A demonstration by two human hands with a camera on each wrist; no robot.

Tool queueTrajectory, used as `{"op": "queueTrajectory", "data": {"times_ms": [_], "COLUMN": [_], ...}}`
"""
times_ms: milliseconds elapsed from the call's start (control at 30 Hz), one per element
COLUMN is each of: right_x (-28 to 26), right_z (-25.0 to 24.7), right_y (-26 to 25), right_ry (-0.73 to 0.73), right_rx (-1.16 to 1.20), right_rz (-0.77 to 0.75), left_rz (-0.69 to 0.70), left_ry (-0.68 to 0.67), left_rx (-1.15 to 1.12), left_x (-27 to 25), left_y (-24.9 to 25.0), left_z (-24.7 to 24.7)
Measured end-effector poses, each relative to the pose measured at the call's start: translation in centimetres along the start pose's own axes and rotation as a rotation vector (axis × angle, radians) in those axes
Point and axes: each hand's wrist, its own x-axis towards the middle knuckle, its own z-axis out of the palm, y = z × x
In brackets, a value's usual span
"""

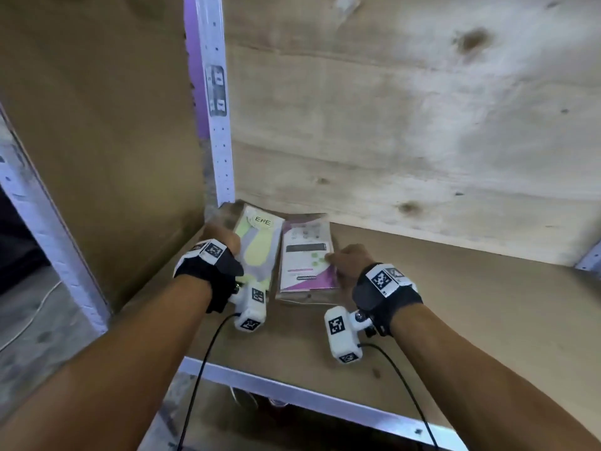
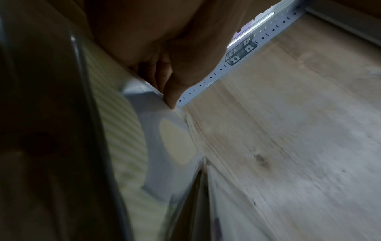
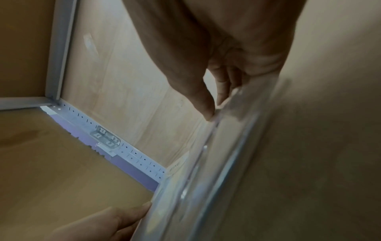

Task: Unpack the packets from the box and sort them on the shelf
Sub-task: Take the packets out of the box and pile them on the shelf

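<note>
Two flat packets lie side by side in the back left corner of the wooden shelf (image 1: pixel 455 304). The left packet (image 1: pixel 260 245) is clear, shows yellow-green insoles and reads "ENE". The right packet (image 1: pixel 307 258) is white and purple with printed text. My left hand (image 1: pixel 232 244) grips the insole packet (image 2: pixel 164 146) at its left edge, thumb (image 2: pixel 171 91) on top. My right hand (image 1: pixel 331 257) pinches the clear right edge of the white-and-purple packet (image 3: pixel 206 163) between thumb (image 3: pixel 204 107) and fingers. No box is in view.
A perforated metal upright (image 1: pixel 218 125) stands in the corner behind the packets. A brown side panel (image 1: pixel 97 141) closes the left, a plywood wall (image 1: pixel 390 125) the back. A metal rail (image 1: pixel 292 388) edges the shelf front. Bare board stretches to the right.
</note>
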Motion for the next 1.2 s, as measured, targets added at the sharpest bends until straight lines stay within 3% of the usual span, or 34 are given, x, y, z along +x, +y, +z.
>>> {"op": "queueTrajectory", "data": {"times_ms": [233, 433, 533, 667, 800, 967, 1200], "right_x": [2.5, 0.6, -2.4, -8.0, -14.7, -23.2, -32.5], "right_z": [2.0, 1.5, -0.2, -2.7, -4.9, -7.8, -8.4], "right_y": [-0.9, -1.5, -1.8, -1.5, -0.6, 1.5, 8.4], "right_ry": [-0.01, -0.096, -0.156, -0.356, -0.285, -0.204, -0.21], "right_rx": [0.095, 0.189, 0.148, 0.267, 0.187, 0.195, 0.064], "right_rz": [0.026, 0.006, -0.006, 0.026, -0.083, -0.117, -0.118], "left_rz": [-0.034, 0.095, 0.213, 0.325, 0.311, 0.46, 0.495], "left_ry": [0.027, -0.01, -0.022, -0.003, -0.011, -0.091, -0.361], "left_rx": [-0.083, -0.155, -0.099, -0.08, -0.077, -0.195, -0.349], "left_x": [3.1, 1.4, -1.8, -7.5, -13.2, -21.4, -33.4], "left_y": [0.5, 0.7, 0.8, 1.0, 1.1, 0.5, -0.9], "left_z": [0.0, -2.1, -3.7, -5.8, -7.1, -7.0, -2.8]}}
